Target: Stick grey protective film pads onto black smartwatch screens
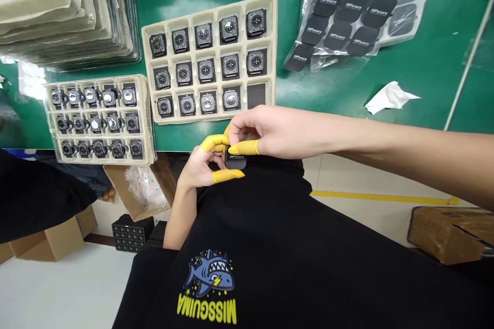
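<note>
A small black watch face with a printed film (236, 161) is held at the table's front edge. My left hand (203, 164), with yellow finger covers, grips it from the left side. From the right, my right hand (258, 131) has its fingers bent over the top edge of the same watch face, a yellow cover on one finger lying across it. Just beyond the hands lies a cream tray (274, 51) of watch bodies, backs up; its front right compartment (256, 96) holds no watch.
Another filled tray (148, 136) sits at the left, below stacked trays (88, 15). Black printed films (353, 6) in plastic lie at the back right, near a crumpled white tissue (390, 97). An open carton (142, 190) stands below the table edge.
</note>
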`<state>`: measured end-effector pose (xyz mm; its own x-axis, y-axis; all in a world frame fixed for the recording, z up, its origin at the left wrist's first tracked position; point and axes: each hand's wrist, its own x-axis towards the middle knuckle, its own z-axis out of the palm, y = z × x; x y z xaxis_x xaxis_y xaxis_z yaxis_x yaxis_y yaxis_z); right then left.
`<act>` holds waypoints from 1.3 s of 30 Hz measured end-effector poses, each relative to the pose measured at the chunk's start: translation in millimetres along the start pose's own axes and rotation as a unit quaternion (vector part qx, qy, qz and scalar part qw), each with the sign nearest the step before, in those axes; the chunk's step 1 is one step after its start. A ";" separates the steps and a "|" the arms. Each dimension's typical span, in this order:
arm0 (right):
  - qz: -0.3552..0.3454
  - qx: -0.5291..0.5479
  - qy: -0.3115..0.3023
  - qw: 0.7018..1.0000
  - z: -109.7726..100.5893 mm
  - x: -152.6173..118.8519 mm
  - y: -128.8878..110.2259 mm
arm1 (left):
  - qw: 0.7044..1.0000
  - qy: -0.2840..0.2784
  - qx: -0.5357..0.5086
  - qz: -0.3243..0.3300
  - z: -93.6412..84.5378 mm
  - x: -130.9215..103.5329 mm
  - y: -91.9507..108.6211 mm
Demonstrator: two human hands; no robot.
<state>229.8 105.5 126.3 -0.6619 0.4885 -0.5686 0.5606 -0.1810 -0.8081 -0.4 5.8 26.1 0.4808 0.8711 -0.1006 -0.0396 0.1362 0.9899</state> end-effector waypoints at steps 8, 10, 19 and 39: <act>-0.015 -0.005 0.021 1.000 4.0 -0.7 0.8 | 1.000 -0.001 0.000 0.013 -1.3 0.3 -3.4; -0.038 0.005 0.034 0.999 7.5 -1.1 4.7 | 1.000 0.002 0.000 0.021 -1.2 1.0 -4.1; -0.060 0.156 0.110 0.980 28.4 -16.3 45.3 | 0.999 0.031 -0.022 0.004 1.5 0.0 -5.1; -0.087 0.198 0.230 0.949 92.6 -3.9 64.3 | 0.991 0.071 0.075 -0.079 24.8 -12.8 7.7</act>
<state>222.3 12.9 62.4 -0.3894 0.8448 -0.3668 0.1718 -0.3247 -0.9301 14.9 -16.0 37.6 0.3411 0.9038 -0.2584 0.1623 0.2141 0.9632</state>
